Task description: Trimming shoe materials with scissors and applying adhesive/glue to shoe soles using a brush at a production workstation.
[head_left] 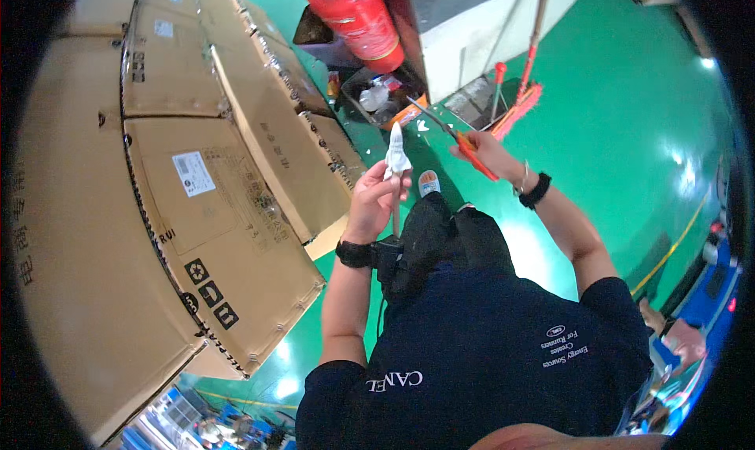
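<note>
My left hand (374,201) is closed around a thin stick-like piece whose upper end is a white, wrapped, pointed bundle (395,149). The bundle stands upright above my fingers; what it is made of I cannot tell. In my right hand (494,157) is a pair of scissors (473,156) with orange handles. Their dark blades point up and left, toward an open bin (358,96), and are apart from the white bundle. My fingers partly hide the handles.
Large cardboard boxes (228,147) are stacked along the left. Beyond my hands stand a red fire extinguisher (358,25), the bin with rubbish in it, a dustpan (474,104) and a red broom (519,113). White scraps (422,125) lie on the green floor (613,112).
</note>
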`<state>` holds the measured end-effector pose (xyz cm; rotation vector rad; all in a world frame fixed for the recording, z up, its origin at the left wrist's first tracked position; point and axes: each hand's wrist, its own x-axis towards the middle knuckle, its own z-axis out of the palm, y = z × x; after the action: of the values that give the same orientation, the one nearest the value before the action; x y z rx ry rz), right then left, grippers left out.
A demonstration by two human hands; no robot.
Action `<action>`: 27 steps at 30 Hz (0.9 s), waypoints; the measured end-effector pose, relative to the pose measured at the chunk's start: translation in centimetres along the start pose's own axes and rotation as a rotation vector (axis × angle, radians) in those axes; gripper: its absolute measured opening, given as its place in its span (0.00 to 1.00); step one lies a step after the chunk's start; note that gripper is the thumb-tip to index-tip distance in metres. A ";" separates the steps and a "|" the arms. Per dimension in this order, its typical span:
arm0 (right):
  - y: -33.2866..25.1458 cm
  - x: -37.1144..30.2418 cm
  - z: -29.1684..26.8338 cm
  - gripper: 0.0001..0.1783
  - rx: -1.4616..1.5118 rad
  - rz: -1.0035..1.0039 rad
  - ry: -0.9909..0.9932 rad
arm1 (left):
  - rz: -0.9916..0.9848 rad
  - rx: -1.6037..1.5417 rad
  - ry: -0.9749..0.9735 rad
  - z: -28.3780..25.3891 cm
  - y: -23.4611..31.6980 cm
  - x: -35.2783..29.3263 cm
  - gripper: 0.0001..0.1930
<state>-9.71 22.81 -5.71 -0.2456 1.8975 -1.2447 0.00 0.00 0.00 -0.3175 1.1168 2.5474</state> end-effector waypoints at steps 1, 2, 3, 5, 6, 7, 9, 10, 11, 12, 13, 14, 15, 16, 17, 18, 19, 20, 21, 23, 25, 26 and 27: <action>0.4 -1.3 0.5 0.25 0.032 -0.053 0.085 | -0.059 0.051 0.070 1.1 1.1 0.3 0.22; 0.6 -2.4 0.9 0.26 0.061 -0.106 0.172 | -0.115 0.105 0.140 1.6 1.8 0.6 0.19; 2.0 -4.7 -1.4 0.26 0.030 -0.098 0.175 | -0.103 0.078 0.128 3.3 -0.7 1.4 0.19; 1.9 -8.0 -1.5 0.23 0.084 -0.111 0.226 | -0.182 0.018 -0.001 4.0 -0.6 1.6 0.15; 1.9 -9.3 -1.4 0.23 0.100 -0.105 0.254 | -0.212 0.057 -0.015 4.4 -0.4 1.7 0.14; 2.0 -10.4 -1.3 0.22 0.043 -0.078 0.216 | -0.232 0.070 -0.032 4.6 -0.4 1.9 0.14; 2.3 -11.9 -0.3 0.21 -0.007 -0.052 0.195 | -0.224 0.031 -0.071 5.0 -0.3 2.5 0.14; 3.0 -12.3 0.8 0.21 0.101 -0.029 0.261 | -0.233 0.038 -0.084 5.4 -0.3 2.8 0.14; 3.7 -12.5 2.1 0.24 0.208 -0.009 0.324 | -0.234 0.055 -0.051 5.9 -0.2 3.0 0.14; 4.3 -12.5 3.2 0.27 0.315 0.011 0.382 | -0.233 0.072 -0.014 6.2 -0.1 3.2 0.13; 4.6 -12.6 3.8 0.27 0.319 0.011 0.389 | -0.237 0.076 -0.020 6.1 -0.1 3.4 0.13; 5.0 -12.7 4.2 0.28 0.239 -0.046 0.439 | -0.242 0.039 -0.036 5.9 -0.2 3.7 0.13; 5.3 -12.6 4.6 0.28 0.161 -0.102 0.488 | -0.248 0.003 -0.051 5.7 -0.1 3.9 0.13; 5.6 -12.5 4.8 0.29 0.186 -0.091 0.475 | -0.251 0.006 -0.053 5.6 0.1 4.0 0.13; 5.8 -12.6 4.9 0.29 0.189 -0.091 0.478 | -0.256 0.024 -0.055 5.6 0.2 4.1 0.13; 5.2 -12.7 4.8 0.31 0.221 -0.073 0.455 | -0.258 0.041 -0.053 5.7 0.4 4.1 0.13; 4.7 -12.9 4.6 0.32 0.252 -0.055 0.432 | -0.258 0.043 -0.050 5.9 0.7 4.1 0.13; 4.3 -13.1 4.0 0.32 0.254 -0.056 0.429 | -0.242 0.088 -0.032 6.2 1.0 4.1 0.13; 3.7 -13.4 3.4 0.34 0.234 -0.018 0.350 | -0.228 0.134 -0.014 6.4 1.2 4.0 0.13; 2.3 -14.2 2.4 0.37 0.214 0.019 0.265 | -0.227 0.170 -0.052 6.1 1.6 4.1 0.13; 0.6 -15.0 1.6 0.40 -0.069 -0.078 0.360 | -0.227 0.209 -0.096 6.1 1.9 4.1 0.13; 0.1 -15.0 1.2 0.40 -0.067 -0.078 0.359 | -0.246 0.199 -0.107 6.3 2.1 4.1 0.13; -0.2 -15.0 0.7 0.41 -0.240 -0.210 0.492 | -0.265 0.189 -0.121 6.5 2.2 4.1 0.13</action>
<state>0.24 30.66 2.38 -0.2897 2.5047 -1.2974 -5.05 4.28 4.43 -0.2415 1.1734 2.1828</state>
